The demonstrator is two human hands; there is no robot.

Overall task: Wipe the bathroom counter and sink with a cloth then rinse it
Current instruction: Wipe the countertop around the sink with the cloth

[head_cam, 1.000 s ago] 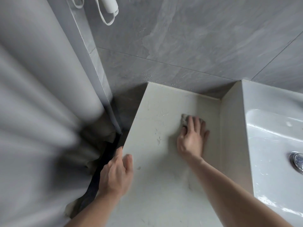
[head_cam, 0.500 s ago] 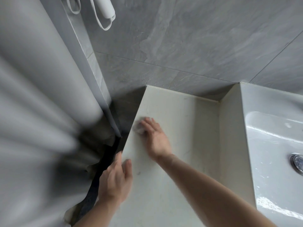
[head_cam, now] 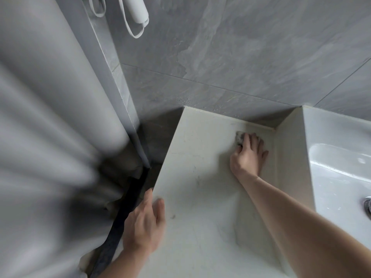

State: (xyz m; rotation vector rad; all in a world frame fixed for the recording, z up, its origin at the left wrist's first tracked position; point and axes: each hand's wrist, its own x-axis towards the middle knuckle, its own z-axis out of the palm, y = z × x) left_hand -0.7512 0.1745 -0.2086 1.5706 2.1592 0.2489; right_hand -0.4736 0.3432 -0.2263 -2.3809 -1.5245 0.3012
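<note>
The right hand [head_cam: 248,156] is pressing a small grey crumpled cloth [head_cam: 239,137] onto the pale beige stone counter [head_cam: 200,177], fingers extended flat over it, near the counter's back corner. The cloth is lying just beside the raised side wall of the white glossy ceramic sink [head_cam: 337,177], close to the grey tiled wall [head_cam: 241,57] behind the counter. The left hand [head_cam: 143,223] is resting on the counter's left edge, fingers relaxed and holding nothing. Bare counter surface is lying between the two hands. Left of the counter, a grey blurred curtain [head_cam: 50,137] is hanging. Inside the sink, only a chrome drain fitting [head_cam: 367,207] is showing.
</note>
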